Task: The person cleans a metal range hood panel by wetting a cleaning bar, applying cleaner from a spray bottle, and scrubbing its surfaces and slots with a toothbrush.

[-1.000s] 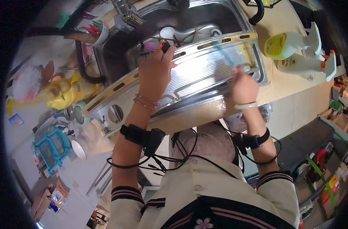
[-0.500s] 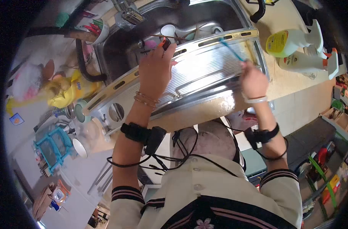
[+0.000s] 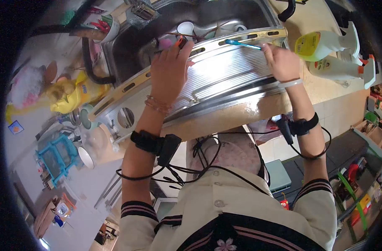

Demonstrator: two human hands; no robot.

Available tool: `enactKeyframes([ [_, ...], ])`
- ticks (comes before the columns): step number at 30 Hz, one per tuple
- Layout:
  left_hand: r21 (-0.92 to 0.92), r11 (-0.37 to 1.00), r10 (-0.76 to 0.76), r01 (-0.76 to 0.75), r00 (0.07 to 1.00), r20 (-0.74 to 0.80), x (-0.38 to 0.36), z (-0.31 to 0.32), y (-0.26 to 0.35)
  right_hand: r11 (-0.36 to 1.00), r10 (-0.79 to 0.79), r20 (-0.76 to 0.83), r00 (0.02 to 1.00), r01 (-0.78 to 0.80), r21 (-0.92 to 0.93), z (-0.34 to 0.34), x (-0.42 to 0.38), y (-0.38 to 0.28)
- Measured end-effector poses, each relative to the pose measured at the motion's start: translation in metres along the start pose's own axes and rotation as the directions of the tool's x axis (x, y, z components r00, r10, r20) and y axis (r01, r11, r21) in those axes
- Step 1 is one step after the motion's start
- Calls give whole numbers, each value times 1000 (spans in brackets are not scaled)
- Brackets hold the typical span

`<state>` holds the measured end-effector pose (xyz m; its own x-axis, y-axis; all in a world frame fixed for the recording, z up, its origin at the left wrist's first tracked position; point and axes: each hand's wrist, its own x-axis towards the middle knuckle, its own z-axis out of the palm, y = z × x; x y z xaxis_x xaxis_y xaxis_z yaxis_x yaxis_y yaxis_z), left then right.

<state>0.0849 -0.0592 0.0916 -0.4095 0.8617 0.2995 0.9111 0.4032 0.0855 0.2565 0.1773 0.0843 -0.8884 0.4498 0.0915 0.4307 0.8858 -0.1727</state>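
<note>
A long ribbed metal panel (image 3: 224, 69) with a yellow-stained, slotted edge lies tilted across the front of the sink (image 3: 130, 62). My left hand (image 3: 169, 69) is closed over its far edge, the fingers curled toward the basin. Something small, dark and orange shows at those fingertips. In my right hand (image 3: 282, 62) is a blue toothbrush (image 3: 243, 44), pinched by the handle end. Its head points left and overlaps the slotted edge in this view.
Two spray bottles (image 3: 318, 46) stand on the counter at right. A white cup (image 3: 185, 28) sits in the sink below the faucet (image 3: 143, 10). A yellow bag (image 3: 76, 94) and a blue rack (image 3: 57, 159) are at left. Black cables (image 3: 203, 163) hang between my forearms.
My right hand has moved up and slightly right, and the toothbrush has swung from steep to nearly level along the slotted edge. My left hand stays on the panel, which has shifted slightly.
</note>
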Motion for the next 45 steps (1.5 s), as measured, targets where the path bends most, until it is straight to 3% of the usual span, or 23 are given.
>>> enactKeyframes([
  [4, 2, 999, -36, 36, 999, 40, 2, -3, 3, 988, 150, -142, 978, -155, -27, 21, 6, 15],
  [8, -30, 999, -29, 31, 997, 65, 0, -4, 2, 998, -32, -200, 979, 22, -54, 33, 11, 7],
  [11, -54, 996, -66, 73, 989, 131, 4, -6, 2, 991, 126, -155, 980, -131, -17, 20, 9, 34],
  [15, -12, 999, -52, 53, 996, 73, 4, -6, 5, 993, -64, -283, 957, 32, -115, 43, 12, 4],
  [19, 19, 999, -45, 44, 995, 87, 5, -9, 6, 997, 78, -249, 965, -79, 7, 30, 7, 31],
  [22, 16, 1000, -26, 25, 998, 51, 3, -4, 4, 992, -96, -337, 937, 60, -114, 45, 8, 4],
  [27, -10, 1000, -24, 25, 999, 45, 1, -4, 3, 991, 19, -198, 980, -45, -123, 20, 11, 27],
  [31, 12, 1000, -27, 26, 999, 31, 1, -5, 5, 978, -174, -288, 942, 131, -161, 36, 13, 10],
  [34, -30, 999, 13, -13, 1000, -18, 1, -2, 1, 989, -45, -301, 953, -1, -151, 21, 12, 28],
  [38, 8, 1000, -17, 17, 1000, 24, 2, -4, 5, 984, -130, -299, 945, 87, -153, 29, 12, 3],
  [42, -1, 1000, -14, 14, 998, 53, 0, -5, 4, 992, 23, -199, 980, -47, -119, 21, 9, 13],
  [43, -10, 1000, -5, 5, 1000, 29, 2, -4, 4, 981, 148, -138, 979, -163, -106, 10, 7, 18],
  [45, 30, 1000, -1, 1, 1000, 1, 2, -5, 4, 983, 113, -134, 985, -131, -130, 10, 10, 9],
])
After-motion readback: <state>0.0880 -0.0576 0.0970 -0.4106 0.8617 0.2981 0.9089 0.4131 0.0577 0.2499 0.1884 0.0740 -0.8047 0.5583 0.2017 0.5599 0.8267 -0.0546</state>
